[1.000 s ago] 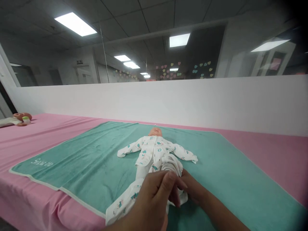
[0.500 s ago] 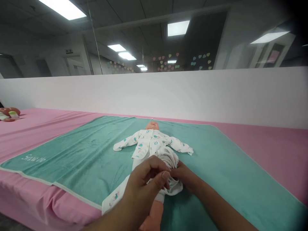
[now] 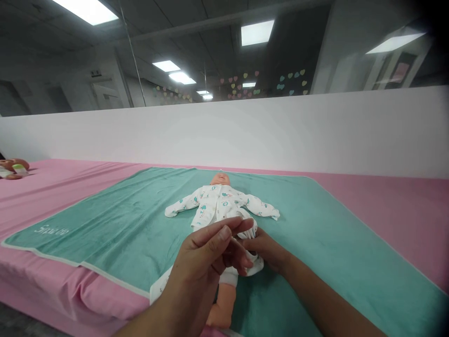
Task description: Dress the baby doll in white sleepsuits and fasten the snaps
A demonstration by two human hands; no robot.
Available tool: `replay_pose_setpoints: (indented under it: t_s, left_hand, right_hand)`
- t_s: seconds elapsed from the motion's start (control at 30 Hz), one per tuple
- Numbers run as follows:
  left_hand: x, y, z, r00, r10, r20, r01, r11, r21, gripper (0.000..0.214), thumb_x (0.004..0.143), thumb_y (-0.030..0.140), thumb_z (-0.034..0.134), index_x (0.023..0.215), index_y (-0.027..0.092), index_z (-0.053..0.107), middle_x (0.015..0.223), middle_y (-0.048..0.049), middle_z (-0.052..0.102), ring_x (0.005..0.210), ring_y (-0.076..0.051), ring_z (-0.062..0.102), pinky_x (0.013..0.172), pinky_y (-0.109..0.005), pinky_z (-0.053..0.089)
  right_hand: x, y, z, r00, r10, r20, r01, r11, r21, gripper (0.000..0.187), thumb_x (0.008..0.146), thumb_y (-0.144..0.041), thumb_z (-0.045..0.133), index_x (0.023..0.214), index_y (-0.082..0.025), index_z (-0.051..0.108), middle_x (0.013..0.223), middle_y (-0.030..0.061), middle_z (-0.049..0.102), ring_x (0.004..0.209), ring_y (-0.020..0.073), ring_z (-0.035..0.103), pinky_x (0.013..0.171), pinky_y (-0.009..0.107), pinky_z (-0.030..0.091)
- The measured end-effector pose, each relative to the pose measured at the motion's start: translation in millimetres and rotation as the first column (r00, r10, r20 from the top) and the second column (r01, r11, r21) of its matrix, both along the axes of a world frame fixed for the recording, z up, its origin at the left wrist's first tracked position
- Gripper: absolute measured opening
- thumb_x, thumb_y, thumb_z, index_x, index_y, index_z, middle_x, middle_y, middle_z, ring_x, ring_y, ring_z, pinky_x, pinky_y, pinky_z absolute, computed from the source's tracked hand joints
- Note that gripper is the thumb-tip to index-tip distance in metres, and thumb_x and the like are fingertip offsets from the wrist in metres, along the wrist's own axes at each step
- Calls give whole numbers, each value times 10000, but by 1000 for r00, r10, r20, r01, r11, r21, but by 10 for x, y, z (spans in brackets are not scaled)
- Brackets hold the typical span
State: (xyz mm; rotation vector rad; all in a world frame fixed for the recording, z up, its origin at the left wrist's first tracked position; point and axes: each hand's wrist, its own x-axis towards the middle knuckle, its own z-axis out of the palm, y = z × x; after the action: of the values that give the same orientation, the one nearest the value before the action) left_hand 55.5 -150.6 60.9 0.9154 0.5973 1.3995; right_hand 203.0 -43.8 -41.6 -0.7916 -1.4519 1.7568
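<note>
A baby doll (image 3: 220, 179) lies on its back, dressed in a white printed jacket (image 3: 213, 202). White baby trousers (image 3: 257, 267) are bunched up around its leg on the right. That leg's bare lower part (image 3: 224, 302) shows below them, while a printed trouser leg (image 3: 159, 284) covers the other. My right hand (image 3: 268, 250) grips the bunched cloth from the right side. In front of the doll's middle is my left hand (image 3: 210, 255), fingers stretched out and thumb apart, with nothing visible in it. It hides part of the trousers; whether it touches them I cannot tell.
Under the doll a green blanket (image 3: 115, 234) is spread over a pink-covered table (image 3: 386, 206). A low white wall (image 3: 175, 135) runs behind, with glass above it. Another doll (image 3: 16, 164) lies at the far left. The table's front edge drops away at the lower left.
My left hand's fingers have straightened from a curled, pinched pose and moved slightly left. My right hand keeps its hold on the bunched trousers. The view has shifted slightly.
</note>
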Motion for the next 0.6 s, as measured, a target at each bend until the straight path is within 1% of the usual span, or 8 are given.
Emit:
replay_pose_setpoints:
  t_s: [0.13, 0.3, 0.43, 0.6]
  left_hand:
    - [21, -25, 10, 1000, 29, -3, -29, 1000, -10, 165, 800, 231, 586, 899, 196, 713, 1010, -88, 685, 559, -108, 593, 529, -232, 473]
    - [31, -72, 22, 999, 45, -13, -45, 999, -12, 144, 765, 196, 616, 867, 206, 719, 956, -65, 698, 553, -107, 590, 544, -238, 480]
    - [34, -86, 22, 998, 64, -23, -64, 998, -3, 141, 735, 194, 643, 852, 201, 722, 917, -67, 703, 545, -112, 584, 541, -247, 481]
    - [48, -73, 13, 994, 97, -44, -96, 995, 16, 127, 726, 188, 641, 825, 208, 719, 846, -48, 697, 540, -108, 576, 516, -238, 468]
  right_hand:
    - [9, 15, -4, 1000, 25, -9, -25, 1000, 10, 257, 649, -267, 728, 866, -175, 624, 622, -13, 598, 556, 129, 515, 528, 264, 383]
    - [13, 9, 19, 999, 45, -16, -45, 999, 16, 246, 653, -280, 721, 847, -166, 621, 623, -15, 583, 573, 121, 504, 540, 253, 377]
    - [6, -5, 27, 1000, 3, 20, -4, 999, 34, 244, 649, -306, 724, 829, -175, 625, 627, -8, 571, 578, 127, 481, 546, 267, 369]
    - [-7, -10, 18, 999, -38, 38, 36, 998, 49, 243, 611, -329, 749, 778, -204, 625, 603, -13, 537, 547, 126, 437, 523, 276, 342]
